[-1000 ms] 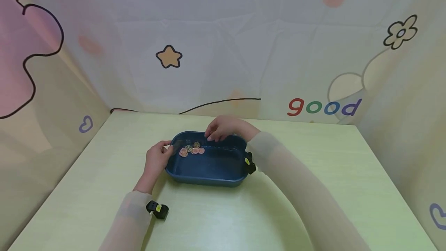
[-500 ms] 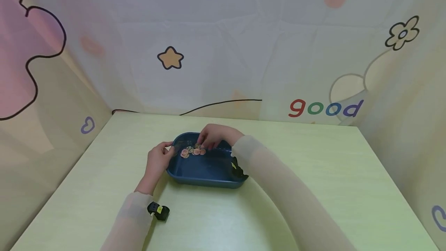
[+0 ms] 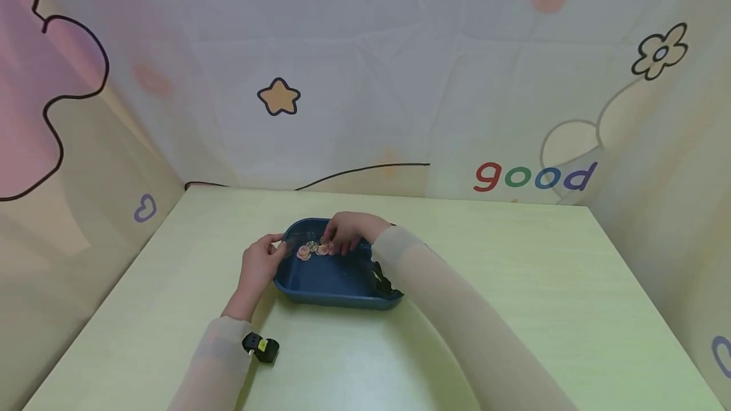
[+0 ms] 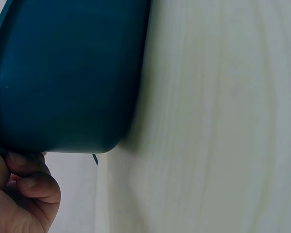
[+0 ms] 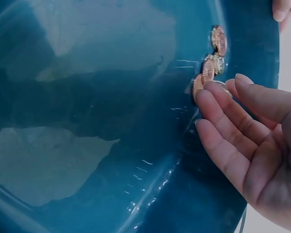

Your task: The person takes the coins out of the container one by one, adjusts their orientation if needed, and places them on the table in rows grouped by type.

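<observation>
A blue plastic basin (image 3: 337,281) stands on the table, glossy inside. Several coins (image 3: 304,252), copper and gold in colour, lie in its far left part. My left hand (image 3: 259,265) grips the basin's left rim; the left wrist view shows its curled fingers (image 4: 39,187) at the outer wall. Over the far side reaches my right hand (image 3: 351,230), down among the coins. In the right wrist view its fingers are extended, fingertips at the coins (image 5: 209,68), with a gap between thumb and index finger. Some coins are partly hidden behind these fingers.
A pale wooden table (image 3: 514,284) surrounds the basin. Behind it hangs a printed cloth backdrop (image 3: 354,113). Black wrist cameras sit on both sleeves; the right one (image 3: 381,279) hangs over the basin's right end.
My right hand has moved left and down from the basin's far rim to the coins, covering some of them. The left hand keeps its grip on the rim.
</observation>
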`<state>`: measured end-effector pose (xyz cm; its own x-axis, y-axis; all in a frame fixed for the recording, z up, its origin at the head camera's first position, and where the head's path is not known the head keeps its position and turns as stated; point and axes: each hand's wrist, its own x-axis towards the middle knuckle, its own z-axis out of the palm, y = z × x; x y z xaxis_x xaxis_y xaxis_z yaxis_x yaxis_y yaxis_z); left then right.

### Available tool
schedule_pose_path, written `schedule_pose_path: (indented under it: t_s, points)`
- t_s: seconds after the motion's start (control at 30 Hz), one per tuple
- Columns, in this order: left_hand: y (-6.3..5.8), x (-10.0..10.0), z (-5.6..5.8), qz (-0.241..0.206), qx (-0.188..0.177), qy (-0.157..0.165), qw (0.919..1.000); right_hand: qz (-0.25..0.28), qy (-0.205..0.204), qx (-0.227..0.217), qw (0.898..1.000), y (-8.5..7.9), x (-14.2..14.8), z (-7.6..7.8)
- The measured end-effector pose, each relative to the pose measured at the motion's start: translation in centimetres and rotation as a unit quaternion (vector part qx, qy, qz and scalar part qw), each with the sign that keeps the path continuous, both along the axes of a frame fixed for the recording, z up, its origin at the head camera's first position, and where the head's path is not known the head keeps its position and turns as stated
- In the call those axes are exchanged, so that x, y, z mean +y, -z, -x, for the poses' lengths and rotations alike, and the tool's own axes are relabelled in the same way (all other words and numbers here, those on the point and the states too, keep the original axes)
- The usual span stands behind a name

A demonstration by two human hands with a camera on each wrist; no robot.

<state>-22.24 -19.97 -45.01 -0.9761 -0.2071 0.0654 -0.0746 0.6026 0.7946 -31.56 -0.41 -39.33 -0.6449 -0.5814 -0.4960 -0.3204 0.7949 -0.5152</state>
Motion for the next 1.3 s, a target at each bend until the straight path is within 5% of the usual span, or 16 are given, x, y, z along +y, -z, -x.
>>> schedule_pose_path:
  t_s: [0.33, 0.87, 1.3]
  points:
    - [-0.1, -0.1, 0.0, -0.003, -0.006, 0.003, 1.0000, -0.016, -0.009, 0.002, 1.000, 0.7, -0.5, 0.1]
    - [0.0, -0.1, 0.2, 0.001, -0.003, 0.003, 1.0000, -0.012, -0.019, 0.097, 0.995, 2.3, -1.2, -0.5]
    - [0.3, -0.1, 0.3, -0.001, 0.002, 0.004, 1.0000, 0.000, -0.019, 0.109, 0.994, 2.6, -1.4, -0.6]
